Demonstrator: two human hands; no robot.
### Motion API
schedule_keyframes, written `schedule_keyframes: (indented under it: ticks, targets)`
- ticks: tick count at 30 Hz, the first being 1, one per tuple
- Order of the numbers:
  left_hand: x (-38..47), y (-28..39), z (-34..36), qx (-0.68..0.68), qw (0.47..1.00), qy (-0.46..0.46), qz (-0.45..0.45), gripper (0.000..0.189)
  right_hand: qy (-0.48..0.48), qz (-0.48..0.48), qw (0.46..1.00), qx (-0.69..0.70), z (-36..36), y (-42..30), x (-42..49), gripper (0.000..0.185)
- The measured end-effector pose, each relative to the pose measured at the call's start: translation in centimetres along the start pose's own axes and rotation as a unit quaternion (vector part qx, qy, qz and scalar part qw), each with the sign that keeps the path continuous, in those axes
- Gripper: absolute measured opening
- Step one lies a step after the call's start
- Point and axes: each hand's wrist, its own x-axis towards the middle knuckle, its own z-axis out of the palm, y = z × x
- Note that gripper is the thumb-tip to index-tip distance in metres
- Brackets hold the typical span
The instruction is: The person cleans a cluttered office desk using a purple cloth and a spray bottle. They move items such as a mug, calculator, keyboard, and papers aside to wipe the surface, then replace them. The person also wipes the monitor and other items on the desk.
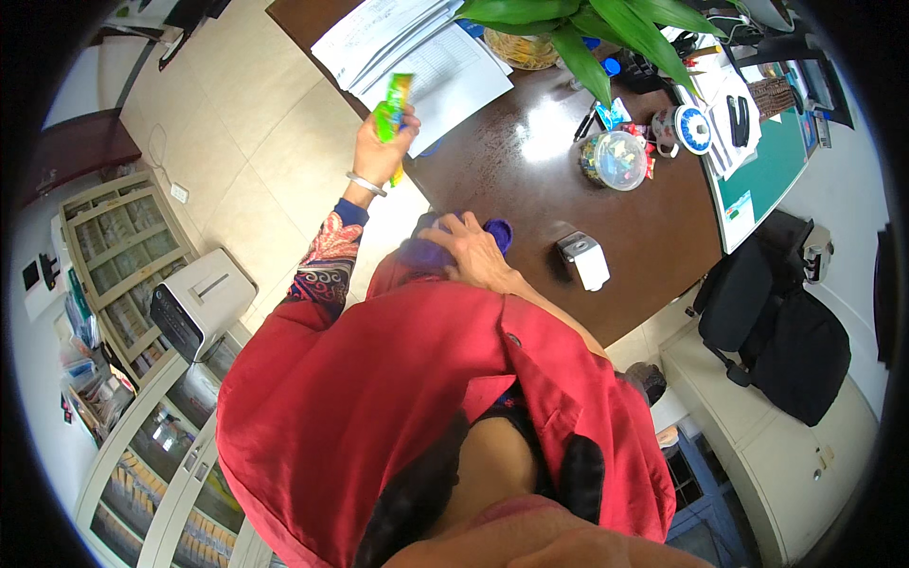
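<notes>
My left hand (pixel 380 149), with a silver bangle at its wrist, is raised near the desk's left edge. Its fingers grip a shiny green and yellow packet (pixel 400 92); a small yellow piece (pixel 396 175) shows below the palm. Close in front of my body, my right hand (pixel 472 248) is curled over a dark purple item (pixel 424 253), perhaps cloth or yarn. A round purple part (pixel 500 234) of similar colour sticks out to its right, at the desk edge. Fingers and blur hide much of it, so its exact kind is unclear.
Printed papers (pixel 454 85) lie on the dark brown desk (pixel 511 184) beyond my left hand. A clear lidded tub (pixel 616 160), a lidded mug (pixel 690 129) and a white and grey box-like object (pixel 584 259) stand rightward. Plant leaves (pixel 589 50) overhang the far side.
</notes>
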Motion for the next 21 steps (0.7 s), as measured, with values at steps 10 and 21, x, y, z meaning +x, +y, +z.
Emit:
schedule_keyframes:
  ticks: [10,21]
  targets:
    - [-2.0,0.3,1.5,0.532,0.839,-0.019,0.116,0.058,0.256,0.129,0.951,-0.113,-6.3,2.6,2.2,0.076]
    - [1.2,-1.0,-2.0,0.400,0.910,0.017,0.109,0.032,0.210,0.151,0.954,-0.152,-6.3,5.3,2.9,0.078]
